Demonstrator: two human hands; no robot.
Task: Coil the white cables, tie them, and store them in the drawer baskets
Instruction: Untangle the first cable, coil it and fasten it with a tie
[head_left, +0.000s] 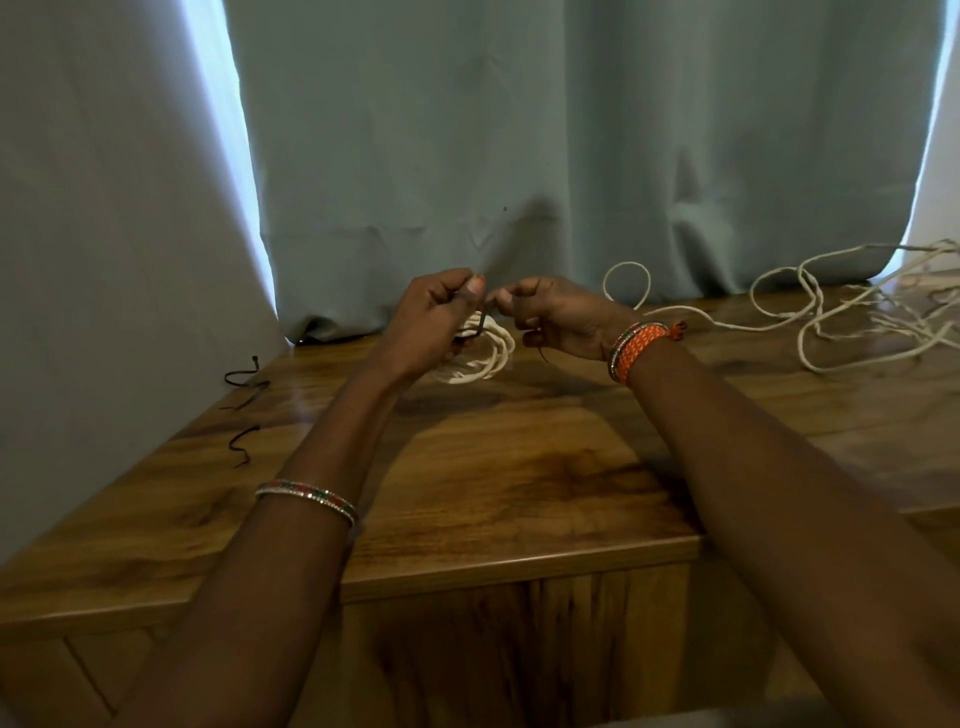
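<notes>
While both hands meet at mid-frame above the tabletop (519, 493), the left hand (431, 317) has its grip closed tight, thumb and forefinger pinching a thin dark tie (482, 326). Right hand (558, 317) grip also narrow, thumb and forefinger pinching the other end of the same tie; a short dark tail hangs below that palm. Tie runs down into the coiled white cable (485, 358), which sits just under and between the hands, lower loops near or on the wood — contact unclear. Whether any fingers also hold the coil itself, cannot tell.

Loose white cables (831, 317) sprawl over the right of the frame, one strand trailing back toward the right wrist. Spare dark ties (244, 387) lie at left-centre near the tabletop edge. Beaded bangle (306, 500) on the left forearm, orange wristband (636, 349) on the right wrist. Grey-blue curtain (519, 130) fills the upper frame.
</notes>
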